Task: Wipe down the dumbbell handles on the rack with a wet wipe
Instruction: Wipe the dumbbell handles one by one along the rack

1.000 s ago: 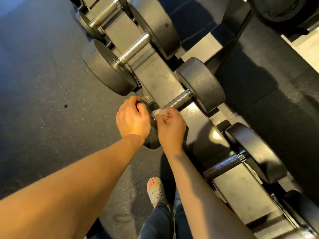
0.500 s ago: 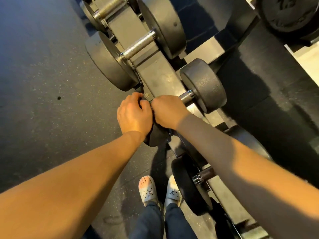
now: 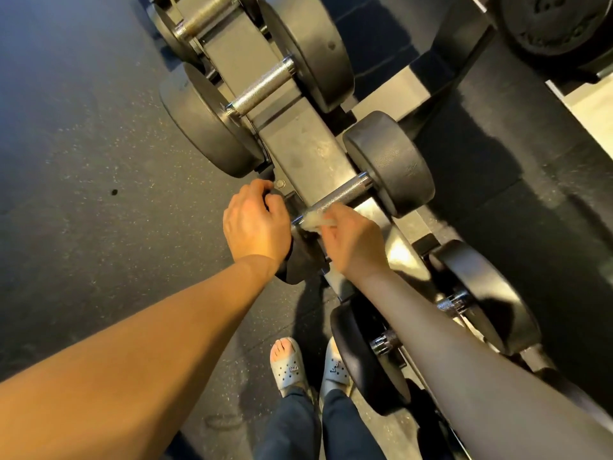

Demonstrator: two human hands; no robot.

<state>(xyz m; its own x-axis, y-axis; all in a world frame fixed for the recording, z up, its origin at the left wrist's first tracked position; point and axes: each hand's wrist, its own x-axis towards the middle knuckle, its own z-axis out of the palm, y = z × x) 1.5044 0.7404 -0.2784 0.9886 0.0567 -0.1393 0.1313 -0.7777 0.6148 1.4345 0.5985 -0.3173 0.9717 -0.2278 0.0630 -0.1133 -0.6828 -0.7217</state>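
Head view: the right hand (image 3: 356, 242) pinches a crumpled white wet wipe (image 3: 315, 221) against the knurled steel dumbbell handle (image 3: 343, 195); just beside it, the left hand (image 3: 253, 227) grips the black round dumbbell head (image 3: 300, 265).

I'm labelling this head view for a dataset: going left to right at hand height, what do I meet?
Speckled floor → left hand → wet wipe → right hand → black head of the next dumbbell.
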